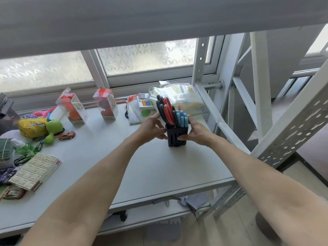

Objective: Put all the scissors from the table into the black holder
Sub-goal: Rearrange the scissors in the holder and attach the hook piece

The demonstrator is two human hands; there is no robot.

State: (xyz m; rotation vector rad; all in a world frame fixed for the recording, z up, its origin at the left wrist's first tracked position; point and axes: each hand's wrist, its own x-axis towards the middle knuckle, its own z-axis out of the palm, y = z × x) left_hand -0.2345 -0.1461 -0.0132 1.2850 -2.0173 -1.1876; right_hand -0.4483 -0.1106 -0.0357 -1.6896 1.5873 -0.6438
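Note:
The black holder (175, 137) stands upright on the white table (159, 171), right of centre. Scissors stick out of its top: a pair with red and black handles (166, 109) on the left and several with blue handles (182, 118) on the right. My left hand (152, 126) grips the holder's left side, fingers by the red and black handles. My right hand (197, 131) clasps the holder's right side, thumb on its front face. No loose scissors show on the table.
Two clear toy boxes (72, 107) (106, 103) stand at the back. A yellow pouch (32, 127), green toy (52, 129), small red car (67, 135) and a flat carton (34, 173) lie at the left. Plastic bags (179, 96) sit behind the holder. White shelf struts (213, 110) rise at the right.

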